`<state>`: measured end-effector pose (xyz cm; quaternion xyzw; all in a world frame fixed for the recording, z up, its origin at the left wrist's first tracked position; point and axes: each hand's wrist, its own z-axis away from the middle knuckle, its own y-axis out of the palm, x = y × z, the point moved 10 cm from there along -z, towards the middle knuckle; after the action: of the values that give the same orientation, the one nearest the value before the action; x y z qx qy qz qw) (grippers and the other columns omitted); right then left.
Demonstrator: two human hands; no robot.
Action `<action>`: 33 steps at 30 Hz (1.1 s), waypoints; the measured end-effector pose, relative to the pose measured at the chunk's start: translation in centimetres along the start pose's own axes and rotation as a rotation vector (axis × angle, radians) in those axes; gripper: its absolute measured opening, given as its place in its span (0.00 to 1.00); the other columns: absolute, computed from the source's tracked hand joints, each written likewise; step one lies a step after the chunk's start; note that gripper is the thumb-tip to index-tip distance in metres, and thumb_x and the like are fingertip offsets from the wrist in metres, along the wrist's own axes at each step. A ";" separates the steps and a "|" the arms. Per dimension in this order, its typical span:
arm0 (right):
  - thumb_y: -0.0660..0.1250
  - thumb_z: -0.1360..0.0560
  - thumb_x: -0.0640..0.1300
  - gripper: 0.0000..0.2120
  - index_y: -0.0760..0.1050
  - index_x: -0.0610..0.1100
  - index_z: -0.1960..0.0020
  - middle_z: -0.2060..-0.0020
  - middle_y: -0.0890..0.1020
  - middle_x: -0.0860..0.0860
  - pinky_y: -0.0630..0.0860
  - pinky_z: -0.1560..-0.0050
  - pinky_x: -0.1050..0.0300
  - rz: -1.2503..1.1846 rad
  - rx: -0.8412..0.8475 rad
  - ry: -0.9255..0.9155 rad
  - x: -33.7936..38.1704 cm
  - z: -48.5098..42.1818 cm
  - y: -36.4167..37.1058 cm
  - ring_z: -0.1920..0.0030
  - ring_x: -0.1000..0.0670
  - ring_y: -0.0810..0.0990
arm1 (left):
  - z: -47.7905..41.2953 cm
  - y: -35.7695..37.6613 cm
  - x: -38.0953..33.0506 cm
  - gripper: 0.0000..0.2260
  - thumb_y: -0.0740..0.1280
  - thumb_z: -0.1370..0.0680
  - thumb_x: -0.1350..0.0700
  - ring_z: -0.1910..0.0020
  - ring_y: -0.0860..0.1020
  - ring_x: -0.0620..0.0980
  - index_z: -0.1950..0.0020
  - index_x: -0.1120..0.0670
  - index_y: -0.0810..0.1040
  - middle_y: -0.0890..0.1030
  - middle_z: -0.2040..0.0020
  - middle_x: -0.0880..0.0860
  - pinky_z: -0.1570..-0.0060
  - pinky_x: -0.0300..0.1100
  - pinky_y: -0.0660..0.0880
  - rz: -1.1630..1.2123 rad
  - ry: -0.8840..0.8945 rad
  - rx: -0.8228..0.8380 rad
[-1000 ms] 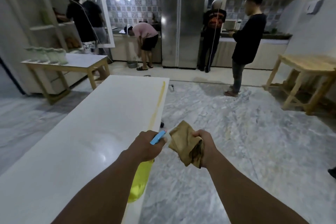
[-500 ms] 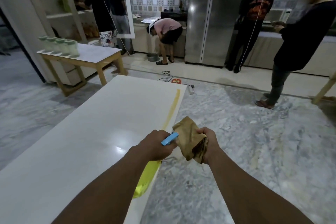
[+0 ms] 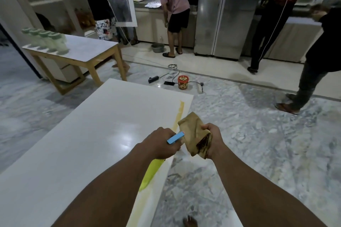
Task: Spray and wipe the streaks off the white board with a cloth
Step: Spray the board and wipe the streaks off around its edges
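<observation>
A long white board [image 3: 88,134] lies flat before me, with a yellowish streak [image 3: 180,111] running along its right edge. My left hand [image 3: 160,143] grips a spray bottle with a yellow-green body [image 3: 151,173] and a blue trigger [image 3: 175,138], held over the board's right edge. My right hand [image 3: 212,139] holds a folded, stained tan cloth [image 3: 193,132] just right of the bottle's nozzle, above the floor.
A wooden table [image 3: 88,55] with several pale green jars [image 3: 46,41] stands at the back left. A red tin [image 3: 183,83] and cables lie on the floor beyond the board. Several people stand at the kitchen counter and fridge; one person [image 3: 313,64] is at the right.
The view has tilted down and moved closer to the board's far end. Both hands keep the bottle and cloth together, in nearly the same pose.
</observation>
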<state>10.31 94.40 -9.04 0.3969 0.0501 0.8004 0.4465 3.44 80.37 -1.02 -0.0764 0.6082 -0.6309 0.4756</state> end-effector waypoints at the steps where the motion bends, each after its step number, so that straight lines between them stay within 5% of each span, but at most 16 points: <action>1: 0.59 0.26 0.49 0.18 0.80 0.36 0.53 0.68 0.83 0.42 0.78 0.69 0.57 -0.005 0.002 0.017 0.7 -1.6 0.2 0.71 0.43 0.81 | -1.7 -0.4 0.5 0.23 0.64 0.18 0.40 0.72 0.71 0.51 0.69 0.50 0.67 0.71 0.71 0.50 0.69 0.43 0.66 0.006 -0.032 -0.016; 7: 0.60 0.27 0.49 0.19 0.80 0.37 0.47 0.59 0.84 0.40 0.79 0.60 0.52 0.076 -0.074 0.046 7.3 -13.5 1.0 0.61 0.41 0.82 | -13.2 -2.2 2.8 0.23 0.63 0.18 0.40 0.69 0.73 0.54 0.66 0.53 0.69 0.73 0.70 0.51 0.68 0.44 0.67 0.042 -0.147 -0.033; 10: 0.60 0.27 0.48 0.15 0.80 0.39 0.53 0.60 0.82 0.41 0.77 0.56 0.50 0.330 -0.225 -0.119 12.8 -20.3 1.3 0.62 0.42 0.81 | -17.6 -4.1 3.7 0.21 0.63 0.16 0.43 0.67 0.81 0.58 0.60 0.58 0.75 0.80 0.66 0.56 0.63 0.51 0.78 0.103 -0.177 -0.099; 12: 0.55 0.22 0.59 0.22 0.79 0.43 0.56 0.62 0.82 0.45 0.75 0.58 0.50 0.594 -0.353 -0.271 16.9 -23.4 2.3 0.63 0.43 0.80 | -19.8 -5.1 4.3 0.20 0.63 0.16 0.44 0.66 0.83 0.60 0.58 0.60 0.77 0.82 0.64 0.59 0.57 0.57 0.82 0.138 -0.183 -0.160; 15: 0.51 0.19 0.55 0.20 0.77 0.48 0.40 0.48 0.81 0.46 0.71 0.52 0.51 0.828 -0.404 -0.427 19.8 -28.3 4.4 0.52 0.43 0.78 | -21.8 -5.5 6.4 0.19 0.63 0.16 0.46 0.68 0.83 0.61 0.56 0.61 0.78 0.81 0.66 0.60 0.58 0.60 0.81 0.168 -0.210 -0.197; 19: 0.55 0.20 0.47 0.23 0.65 0.47 0.26 0.30 0.71 0.45 0.70 0.37 0.44 1.093 -0.435 -0.561 19.7 -34.8 7.0 0.33 0.38 0.68 | -23.7 -5.5 10.4 0.18 0.64 0.16 0.46 0.68 0.82 0.63 0.58 0.59 0.76 0.79 0.66 0.62 0.60 0.62 0.81 0.155 -0.271 -0.191; 24: 0.56 0.23 0.58 0.27 0.68 0.43 0.30 0.28 0.66 0.42 0.61 0.32 0.42 1.610 -0.392 -0.565 15.7 -39.9 10.2 0.30 0.38 0.62 | -25.1 -7.2 14.7 0.19 0.65 0.16 0.48 0.69 0.81 0.63 0.62 0.58 0.72 0.78 0.68 0.62 0.63 0.63 0.81 0.117 -0.333 -0.233; 27: 0.57 0.23 0.57 0.25 0.73 0.41 0.34 0.27 0.66 0.41 0.61 0.32 0.41 1.716 -0.478 -0.668 15.8 -40.8 10.9 0.30 0.38 0.63 | -25.9 -7.7 16.0 0.19 0.65 0.16 0.48 0.69 0.81 0.64 0.63 0.58 0.71 0.77 0.68 0.62 0.64 0.63 0.81 0.122 -0.338 -0.259; 33: 0.54 0.20 0.52 0.29 0.58 0.42 0.22 0.21 0.55 0.42 0.50 0.24 0.40 1.733 -0.432 -0.720 13.7 -42.4 10.7 0.21 0.40 0.50 | -27.2 -6.5 15.8 0.18 0.65 0.16 0.49 0.70 0.80 0.63 0.64 0.56 0.71 0.76 0.69 0.61 0.64 0.63 0.80 0.172 -0.333 -0.262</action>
<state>-29.66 110.04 -25.12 0.4270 -0.5489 0.6745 -0.2479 -26.70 87.08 -9.98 -0.1884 0.6023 -0.4824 0.6075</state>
